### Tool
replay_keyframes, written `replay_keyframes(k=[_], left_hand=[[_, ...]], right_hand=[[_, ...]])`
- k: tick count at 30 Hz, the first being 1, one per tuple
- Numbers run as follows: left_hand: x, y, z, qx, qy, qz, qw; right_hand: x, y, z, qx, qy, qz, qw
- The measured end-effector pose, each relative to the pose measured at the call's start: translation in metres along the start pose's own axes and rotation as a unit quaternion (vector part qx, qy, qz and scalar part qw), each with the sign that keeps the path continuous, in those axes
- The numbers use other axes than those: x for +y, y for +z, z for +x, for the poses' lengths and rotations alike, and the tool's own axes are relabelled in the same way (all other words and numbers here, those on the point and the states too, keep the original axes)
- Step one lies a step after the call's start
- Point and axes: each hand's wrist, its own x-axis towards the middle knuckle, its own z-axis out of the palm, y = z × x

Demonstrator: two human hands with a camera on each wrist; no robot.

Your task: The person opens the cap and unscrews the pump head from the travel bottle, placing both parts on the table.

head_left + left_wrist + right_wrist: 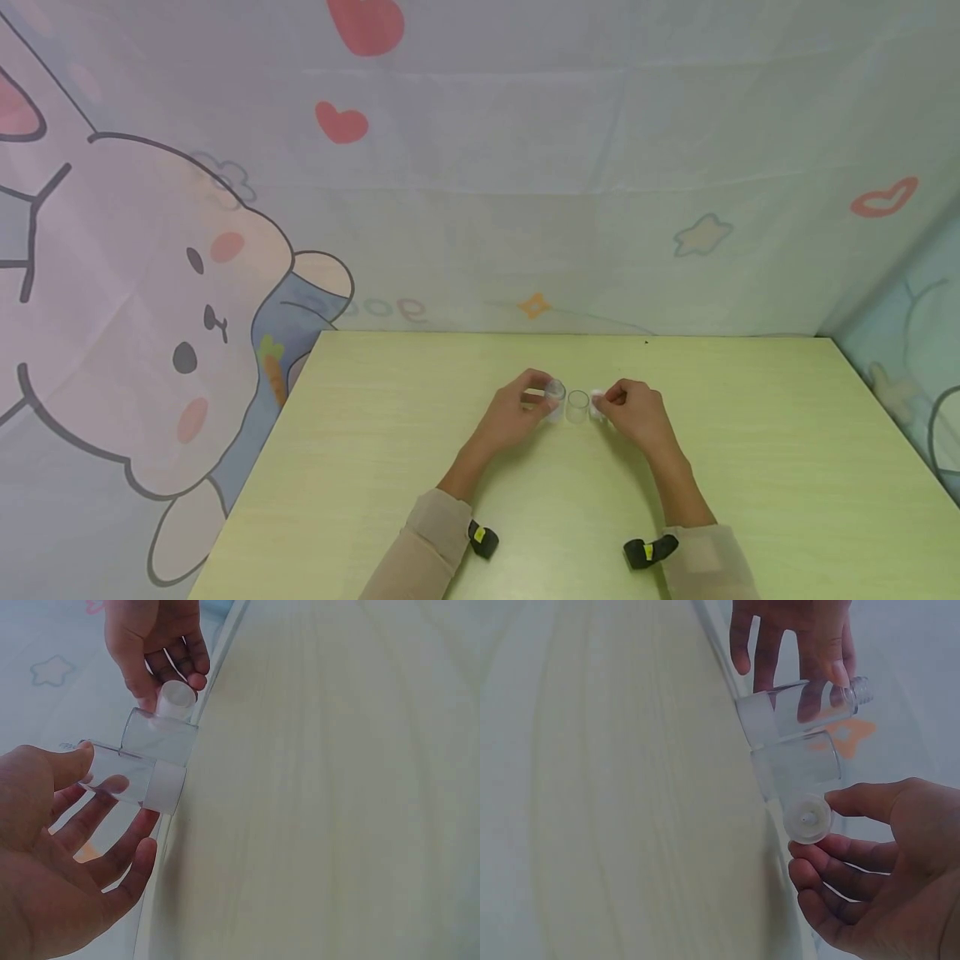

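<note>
My left hand (516,412) holds a small clear bottle (814,709) between thumb and fingers. Its threaded neck is bare, and its lower end (165,787) looks milky white. Opposite it, my right hand (641,417) pinches a small round white cap (808,819) by thumb and fingertips. In the right wrist view the cap's hollow underside shows, with a little stub in the middle. Between the two hands stands a clear cylindrical cover (577,408), upright on the table with its rim upward; neither hand grips it.
The pale wood-grain table (375,467) spreads out on both sides of the arms. Behind it hangs a printed cloth (480,208) with hearts and a cartoon rabbit. Black straps (483,540) sit at the sleeve cuffs. A tiny dark speck (647,342) lies near the back edge.
</note>
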Motion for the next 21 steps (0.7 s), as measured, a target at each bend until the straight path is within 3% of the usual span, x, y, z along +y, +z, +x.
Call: replay_keyframes(k=[21], left_hand=[[-0.0013,0.0003,0.0006,-0.002,0.0,0.002,1.0]], right_hand=[[-0.0006,0.0021,-0.0023,0.004,-0.006,-0.003,1.0]])
